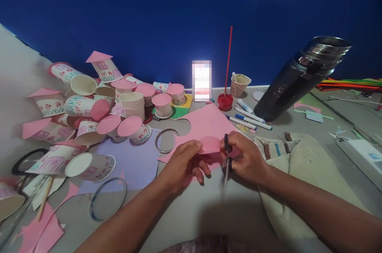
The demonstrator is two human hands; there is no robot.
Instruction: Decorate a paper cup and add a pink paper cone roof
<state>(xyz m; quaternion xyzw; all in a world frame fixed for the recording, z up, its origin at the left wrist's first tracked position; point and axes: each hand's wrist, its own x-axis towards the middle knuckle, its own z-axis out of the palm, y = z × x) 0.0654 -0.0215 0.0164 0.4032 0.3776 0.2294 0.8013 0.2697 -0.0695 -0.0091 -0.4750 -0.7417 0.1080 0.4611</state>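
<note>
My left hand (186,163) pinches the left edge of a small pink paper piece (210,144) between thumb and forefinger, its other fingers curled below. My right hand (246,157) is closed round the handles of black-handled scissors (226,143), and its fingertips touch the right edge of that same piece. The scissor blades point down toward the table and look blurred. Behind both hands lies a larger pink sheet (205,119) with a rounded cut-out on its left side. A grey ring (158,145) rests at the sheet's left.
Decorated paper cups (89,131) with pink tops crowd the left, partly over a lilac sheet (134,165). Another ring (92,205) lies nearer. Behind stand a lit phone (201,82), a red pot (225,102) and markers (250,119). A dark flask (295,82) and beige cloth bag (310,181) are right.
</note>
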